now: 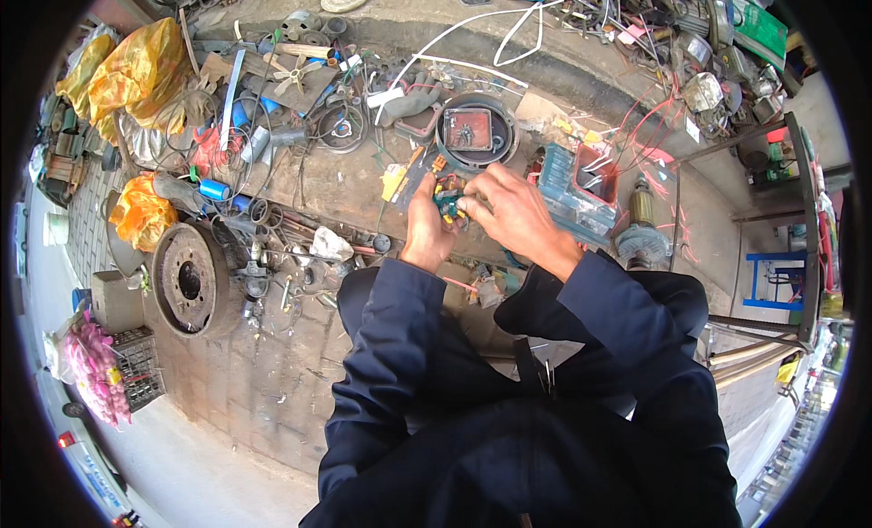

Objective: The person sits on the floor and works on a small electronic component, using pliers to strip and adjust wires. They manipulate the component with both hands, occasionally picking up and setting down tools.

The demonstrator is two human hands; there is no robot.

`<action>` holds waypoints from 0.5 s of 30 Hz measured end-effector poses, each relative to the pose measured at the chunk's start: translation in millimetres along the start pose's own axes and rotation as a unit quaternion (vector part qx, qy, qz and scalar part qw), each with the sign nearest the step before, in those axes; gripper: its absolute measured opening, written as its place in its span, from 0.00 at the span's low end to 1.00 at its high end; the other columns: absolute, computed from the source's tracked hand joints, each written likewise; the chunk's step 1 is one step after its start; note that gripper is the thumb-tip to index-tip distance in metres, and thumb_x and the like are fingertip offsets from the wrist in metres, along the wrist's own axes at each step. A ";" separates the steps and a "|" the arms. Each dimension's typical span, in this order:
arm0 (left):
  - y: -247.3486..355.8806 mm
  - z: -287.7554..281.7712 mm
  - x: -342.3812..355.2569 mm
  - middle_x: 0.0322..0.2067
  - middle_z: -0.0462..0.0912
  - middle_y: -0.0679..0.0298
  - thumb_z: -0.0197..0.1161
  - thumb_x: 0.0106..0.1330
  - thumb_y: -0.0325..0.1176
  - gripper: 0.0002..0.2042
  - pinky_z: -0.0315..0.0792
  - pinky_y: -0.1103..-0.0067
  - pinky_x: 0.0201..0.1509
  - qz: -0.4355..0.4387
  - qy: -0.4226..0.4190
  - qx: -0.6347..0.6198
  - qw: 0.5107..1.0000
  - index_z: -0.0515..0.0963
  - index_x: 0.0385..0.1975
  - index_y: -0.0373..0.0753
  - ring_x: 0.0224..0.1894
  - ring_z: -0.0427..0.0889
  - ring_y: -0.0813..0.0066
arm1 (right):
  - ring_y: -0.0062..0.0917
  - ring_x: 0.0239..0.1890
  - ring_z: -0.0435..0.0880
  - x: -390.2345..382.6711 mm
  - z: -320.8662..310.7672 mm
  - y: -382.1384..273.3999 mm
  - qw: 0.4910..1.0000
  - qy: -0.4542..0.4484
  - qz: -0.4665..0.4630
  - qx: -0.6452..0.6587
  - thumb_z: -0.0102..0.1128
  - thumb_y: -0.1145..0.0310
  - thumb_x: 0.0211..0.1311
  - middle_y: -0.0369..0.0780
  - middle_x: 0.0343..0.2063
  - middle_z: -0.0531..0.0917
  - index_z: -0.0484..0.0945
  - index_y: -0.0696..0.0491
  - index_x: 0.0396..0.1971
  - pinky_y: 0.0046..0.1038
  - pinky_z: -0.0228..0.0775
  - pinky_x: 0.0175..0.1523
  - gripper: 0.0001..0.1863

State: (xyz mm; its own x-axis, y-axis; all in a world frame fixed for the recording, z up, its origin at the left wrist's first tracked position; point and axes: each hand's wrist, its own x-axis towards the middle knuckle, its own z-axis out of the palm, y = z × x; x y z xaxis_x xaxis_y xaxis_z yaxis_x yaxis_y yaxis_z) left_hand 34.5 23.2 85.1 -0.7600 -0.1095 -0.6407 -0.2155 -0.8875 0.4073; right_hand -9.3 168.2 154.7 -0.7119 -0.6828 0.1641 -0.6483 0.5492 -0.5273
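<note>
In the middle of the head view, my left hand (429,224) holds a small green part (448,204) with yellow bits, its details too small to make out. My right hand (513,215) is closed on the same part from the right, fingertips bent onto it. Just behind it is a dark round housing (504,142) with a reddish square piece (469,128) inside. A blue-grey case (568,206) with a red-rimmed compartment sits right of my right hand. A yellow cylindrical motor part (642,204) stands farther right.
Scrap, wires and blue cylinders (214,188) cover the left. A heavy wheel (191,278) lies by orange bags (145,210). Pink netted sacks (95,369) sit beside a dark crate (138,369). A metal frame (807,228) and blue stand (754,280) are at the right; more scrap fills the top right.
</note>
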 end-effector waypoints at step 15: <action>-6.1 -3.8 22.8 0.34 0.83 0.70 0.44 0.80 0.47 0.16 0.73 0.76 0.32 -0.032 -0.023 -0.001 0.999 0.76 0.40 0.46 0.30 0.80 0.78 | 0.44 0.38 0.80 9.7 13.4 15.1 0.992 -0.067 0.048 0.097 0.67 0.67 0.60 0.45 0.34 0.77 0.78 0.56 0.34 0.44 0.72 0.43 0.10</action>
State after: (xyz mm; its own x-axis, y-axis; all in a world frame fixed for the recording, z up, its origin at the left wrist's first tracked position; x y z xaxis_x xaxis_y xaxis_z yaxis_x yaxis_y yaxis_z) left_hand 20.8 24.4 65.5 -0.7725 -0.0325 -0.6341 -0.2623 -0.8931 0.3654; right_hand -22.4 163.5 137.2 -0.7172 -0.6968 -0.0005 -0.5054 0.5207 -0.6880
